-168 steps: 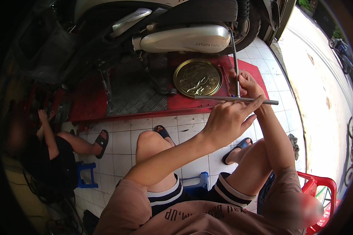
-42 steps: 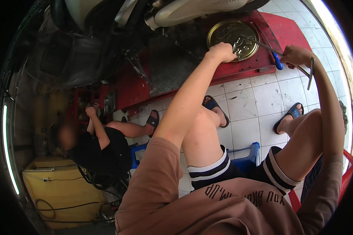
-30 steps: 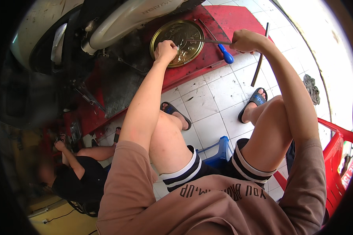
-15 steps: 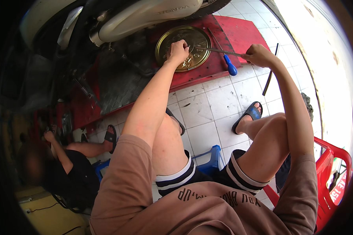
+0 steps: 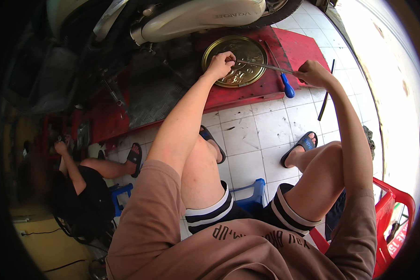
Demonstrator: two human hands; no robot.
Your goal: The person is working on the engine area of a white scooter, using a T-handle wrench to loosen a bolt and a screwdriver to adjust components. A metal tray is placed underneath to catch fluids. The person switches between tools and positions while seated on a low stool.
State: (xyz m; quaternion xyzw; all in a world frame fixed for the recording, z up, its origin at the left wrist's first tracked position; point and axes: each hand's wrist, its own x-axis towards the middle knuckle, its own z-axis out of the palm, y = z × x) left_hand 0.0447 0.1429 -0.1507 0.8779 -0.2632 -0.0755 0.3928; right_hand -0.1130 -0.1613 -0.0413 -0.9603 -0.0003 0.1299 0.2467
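Observation:
A long thin metal rod [image 5: 266,66] stretches between my two hands above a round golden tray [image 5: 210,77]. My right hand [image 5: 312,73] is closed around its right end, out past the tray's edge. At the other end my left hand [image 5: 220,66] is pinched over the tray. Whether those fingers hold the rod's tip or a small part against it, I cannot tell. Small pieces that I cannot make out seem to lie in the tray. Beside the tray, under the rod, lies a screwdriver with a blue handle [image 5: 288,87], its shaft pointing away.
The tray rests on a red platform [image 5: 247,96] with a motorbike [image 5: 205,21] standing behind it. A black bar [image 5: 326,93] lies on the tiled floor to the right. A red plastic chair [image 5: 387,210] is at my right. Another person [image 5: 79,182] sits at the lower left.
The whole view has shifted, so the tray, motorbike and screwdriver appear farther right and lower. Both hands keep their grip, with the rod still between them.

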